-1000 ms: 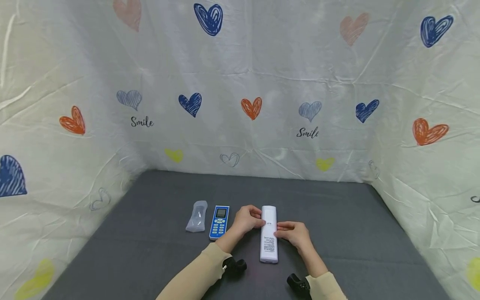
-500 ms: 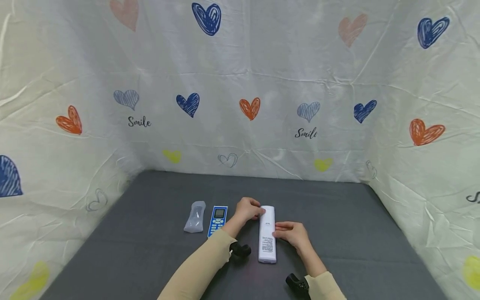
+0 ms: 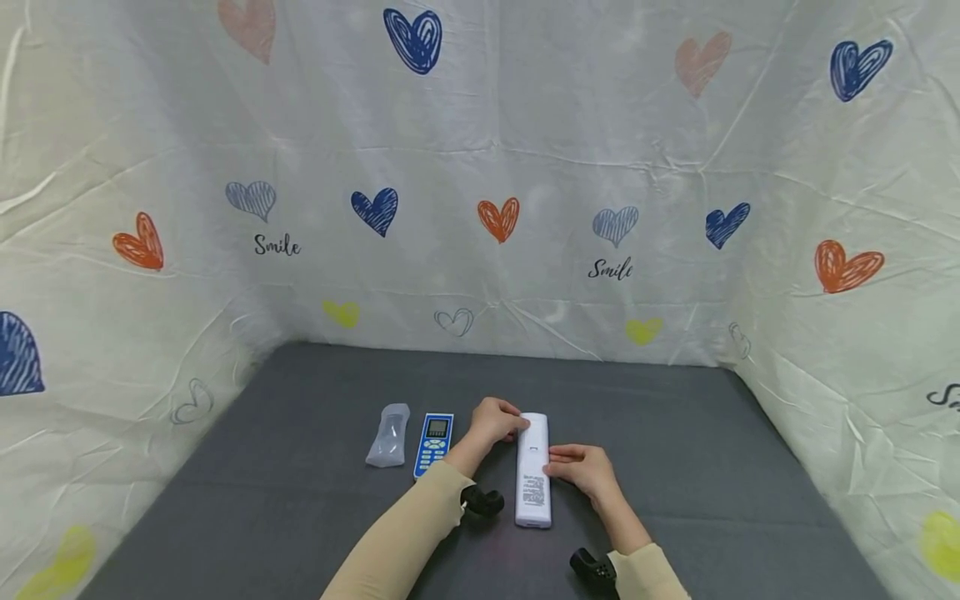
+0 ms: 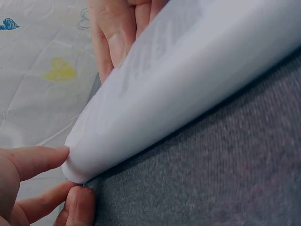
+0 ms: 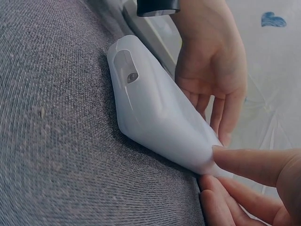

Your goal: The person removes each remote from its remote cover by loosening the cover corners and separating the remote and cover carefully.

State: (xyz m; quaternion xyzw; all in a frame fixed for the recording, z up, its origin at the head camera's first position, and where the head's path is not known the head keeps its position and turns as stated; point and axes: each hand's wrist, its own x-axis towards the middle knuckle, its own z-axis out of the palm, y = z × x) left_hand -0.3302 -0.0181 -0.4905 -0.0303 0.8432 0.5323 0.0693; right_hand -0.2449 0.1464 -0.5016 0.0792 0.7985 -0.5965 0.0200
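Observation:
A long white remote control (image 3: pixel 533 487) lies on the dark grey cloth with its printed back facing up. At its far end, my left hand (image 3: pixel 495 419) pinches the left corner; in the left wrist view its thumb (image 4: pixel 40 161) is on the white casing and the fingers are at the lower edge. My right hand (image 3: pixel 590 471) holds the right side near the middle, thumb and fingertips on the edge. The right wrist view shows a small clear window (image 5: pixel 126 68) at the remote's near end. Its button side is hidden against the cloth.
Left of my left hand lies a blue remote control (image 3: pixel 435 437) with a small screen, its lower part partly behind my sleeve. Beyond it is a translucent, waisted plastic piece (image 3: pixel 388 437). White sheets with printed hearts (image 3: pixel 498 220) wall the table on three sides.
My left hand has moved from the remote's upper left side to its far end. The right hand keeps its hold, and the remote stays in place. The head view shifts slightly.

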